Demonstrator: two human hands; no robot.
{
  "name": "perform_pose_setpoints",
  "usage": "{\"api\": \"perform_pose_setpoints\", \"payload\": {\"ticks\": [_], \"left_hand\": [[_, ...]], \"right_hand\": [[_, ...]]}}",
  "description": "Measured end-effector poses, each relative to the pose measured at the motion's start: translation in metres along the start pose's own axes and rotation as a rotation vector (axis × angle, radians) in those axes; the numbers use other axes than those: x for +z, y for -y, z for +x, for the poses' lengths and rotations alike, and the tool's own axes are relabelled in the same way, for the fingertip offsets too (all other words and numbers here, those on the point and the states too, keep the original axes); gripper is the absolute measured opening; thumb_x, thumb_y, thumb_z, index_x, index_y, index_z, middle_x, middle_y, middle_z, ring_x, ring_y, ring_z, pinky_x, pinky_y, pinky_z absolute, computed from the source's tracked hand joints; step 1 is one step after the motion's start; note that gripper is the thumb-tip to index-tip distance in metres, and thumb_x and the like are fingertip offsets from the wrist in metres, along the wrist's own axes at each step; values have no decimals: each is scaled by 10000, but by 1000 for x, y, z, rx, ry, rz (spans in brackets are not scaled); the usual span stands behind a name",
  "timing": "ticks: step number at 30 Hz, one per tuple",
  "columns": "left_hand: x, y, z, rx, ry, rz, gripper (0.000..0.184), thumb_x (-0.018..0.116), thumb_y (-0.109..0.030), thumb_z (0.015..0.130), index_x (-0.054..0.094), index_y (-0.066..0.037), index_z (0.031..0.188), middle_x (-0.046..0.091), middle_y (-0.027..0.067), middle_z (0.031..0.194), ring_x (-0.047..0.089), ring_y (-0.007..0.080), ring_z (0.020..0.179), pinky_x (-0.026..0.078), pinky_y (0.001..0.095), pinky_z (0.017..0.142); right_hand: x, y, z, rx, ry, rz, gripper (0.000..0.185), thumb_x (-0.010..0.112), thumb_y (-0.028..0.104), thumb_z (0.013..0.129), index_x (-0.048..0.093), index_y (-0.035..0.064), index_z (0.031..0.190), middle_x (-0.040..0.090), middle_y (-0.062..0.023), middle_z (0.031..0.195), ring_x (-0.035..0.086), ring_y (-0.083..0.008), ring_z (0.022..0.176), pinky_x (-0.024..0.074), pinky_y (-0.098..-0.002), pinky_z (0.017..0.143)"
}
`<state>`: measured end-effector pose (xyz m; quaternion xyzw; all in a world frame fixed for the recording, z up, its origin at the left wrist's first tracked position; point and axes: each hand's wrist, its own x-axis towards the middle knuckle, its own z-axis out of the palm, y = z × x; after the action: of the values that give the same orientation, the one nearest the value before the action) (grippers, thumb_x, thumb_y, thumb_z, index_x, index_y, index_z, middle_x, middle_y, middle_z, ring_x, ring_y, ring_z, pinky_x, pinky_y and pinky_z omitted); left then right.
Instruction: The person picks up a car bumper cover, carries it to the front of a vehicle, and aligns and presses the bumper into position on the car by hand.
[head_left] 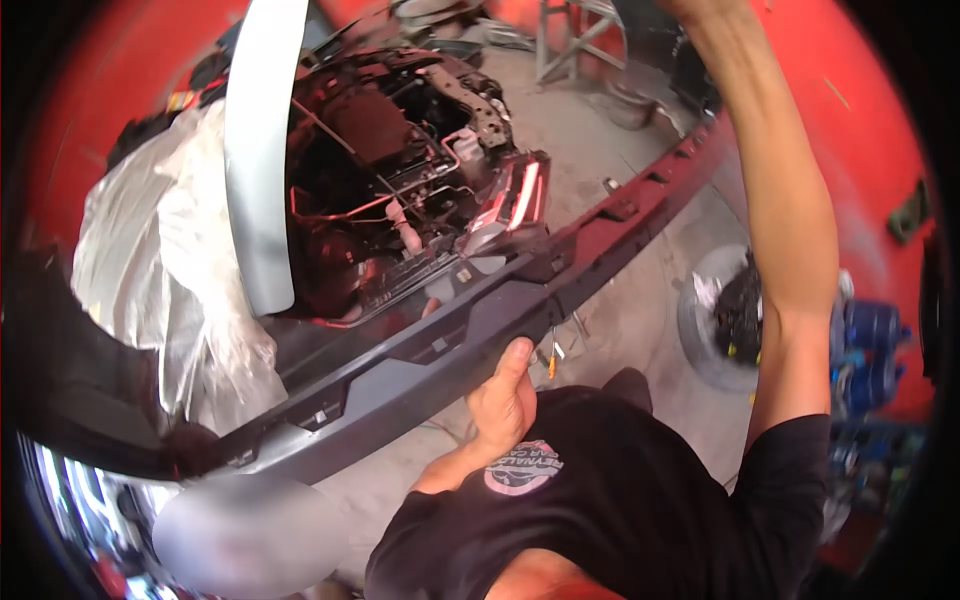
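A long dark plastic bumper cover (400, 385) stretches from the lower left to the upper right in front of a car. My left hand (505, 400) grips its near edge around the middle, thumb pressed on the side towards me; most of its fingers are hidden behind the part. My right arm reaches far up and to the right. Only the edge of my right hand (695, 8) shows at the top of the view, its fingers cut off. Just beyond the bumper cover sit a lit headlight (518, 195) and the exposed engine bay (370, 150).
A silver-grey panel (262, 150) stands upright at left, beside crumpled clear plastic sheeting (185, 260). At right are a round tub (705, 340) with dark contents and blue water jugs (872, 355). A metal stand (580, 45) is at the back. A blurred patch covers the lower left.
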<state>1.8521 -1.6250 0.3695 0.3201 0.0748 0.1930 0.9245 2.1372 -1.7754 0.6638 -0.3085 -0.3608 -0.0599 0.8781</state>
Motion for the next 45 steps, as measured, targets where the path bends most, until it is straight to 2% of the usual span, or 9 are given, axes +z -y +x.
{"api": "perform_pose_setpoints", "payload": {"ticks": [10, 17, 23, 24, 25, 31, 33, 36, 45], "left_hand": [[129, 176, 30, 198, -217, 2, 989, 655, 117, 829, 105, -154, 1606, 450, 98, 1428, 456, 261, 1347, 352, 461, 1152], [178, 299, 64, 228, -303, -23, 1027, 700, 81, 824, 110, -258, 1595, 464, 125, 1398, 533, 330, 1272, 592, 605, 886], [166, 396, 93, 163, -410, 8, 1012, 742, -27, 857, 131, -334, 1603, 478, 95, 1444, 542, 324, 1283, 538, 622, 918], [161, 413, 103, 156, -425, 12, 969, 746, -40, 861, 175, -308, 1597, 490, 94, 1439, 541, 322, 1285, 538, 609, 920], [153, 441, 106, 151, -442, 17, 927, 749, -53, 865, 219, -282, 1591, 502, 94, 1435, 540, 319, 1287, 537, 597, 921], [75, 570, 164, 7, -592, -192, 710, 773, -110, 873, 435, -155, 1495, 554, 86, 1384, 550, 291, 1266, 470, 571, 1025], [89, 586, 176, 32, -671, -191, 576, 774, -171, 885, 533, -73, 1399, 587, 80, 1372, 486, 305, 1339, 286, 570, 1167], [84, 620, 195, 36, -709, -284, 631, 768, -152, 882, 482, -82, 1440, 521, 67, 1431, 405, 286, 1398, 267, 559, 1184], [100, 743, 255, -30, -947, -399, 576, 708, -145, 949, 429, 87, 1396, 486, 215, 1407, 515, 353, 1309, 475, 565, 1095]], "right_hand": [[-172, 19, 60, 151, -20, -35, 135, 592, 231, 1032, 668, 120, 1035, 672, -34, 796, 628, -81, 598, 501, -214, 463], [-247, 45, 78, 384, 175, 221, 326, 538, 364, 1044, 640, 120, 1236, 720, -157, 1071, 702, -310, 1014, 596, -478, 839], [-335, 30, 70, 783, 188, 837, 442, 448, 424, 1067, 571, 152, 1393, 600, -176, 1387, 580, -360, 1281, 476, -590, 1034], [-349, 23, 67, 870, 124, 951, 457, 431, 432, 1071, 559, 157, 1412, 575, -173, 1425, 554, -365, 1315, 437, -611, 1082], [-398, -4, 62, 800, 418, 1017, 426, 621, 424, 991, 581, 186, 1342, 623, -19, 1359, 558, -242, 1280, 412, -453, 1097], [-478, -74, 55, 1016, 548, 1066, 603, 642, 516, 945, 542, 94, 1364, 592, -78, 1291, 547, -270, 1164, 430, -427, 991], [-497, -57, 48, 1133, 421, 806, 599, 728, 455, 899, 539, 117, 1356, 593, -64, 1250, 546, -269, 1158, 427, -432, 990], [-535, -76, 67, 1307, 498, 767, 678, 869, 282, 753, 582, 156, 1354, 637, -27, 1299, 532, -264, 1277, 377, -497, 1098], [-658, -129, 94, 1708, 517, 540, 626, 846, 132, 748, 601, 119, 1324, 639, -46, 1296, 544, -265, 1262, 391, -459, 1116]]}}
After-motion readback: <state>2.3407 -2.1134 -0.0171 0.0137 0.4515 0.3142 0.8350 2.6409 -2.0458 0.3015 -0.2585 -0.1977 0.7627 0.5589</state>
